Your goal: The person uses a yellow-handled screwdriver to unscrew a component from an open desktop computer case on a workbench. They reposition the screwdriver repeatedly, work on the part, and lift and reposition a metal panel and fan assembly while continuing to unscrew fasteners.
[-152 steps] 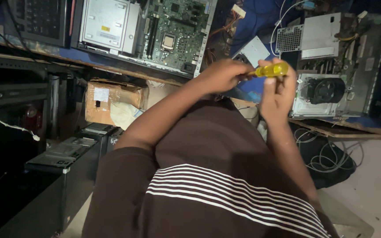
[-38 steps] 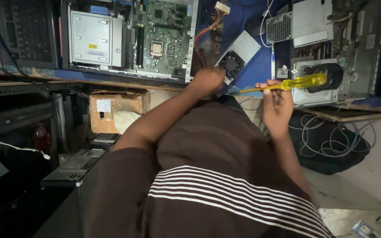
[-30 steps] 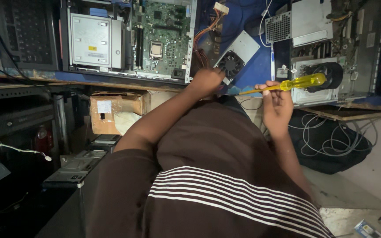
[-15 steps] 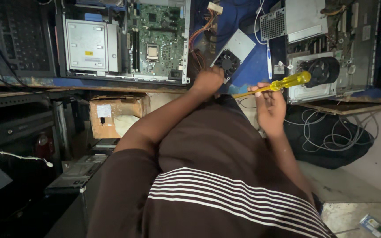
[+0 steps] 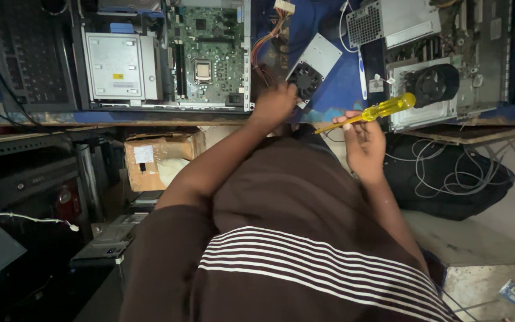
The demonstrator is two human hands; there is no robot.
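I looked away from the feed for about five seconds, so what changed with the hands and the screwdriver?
Both hands were together on the yellow-handled screwdriver. Since then the left hand has let go and moved to the small black cooler fan on the blue bench top. The right hand kept its grip, the handle now pointing right. The open computer case stayed put.

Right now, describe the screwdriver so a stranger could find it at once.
Start at the blue bench with opened computers. Near its front edge, the right hand holds the screwdriver slanting up toward a black fan. Its clear yellow handle is the only bright yellow thing there.
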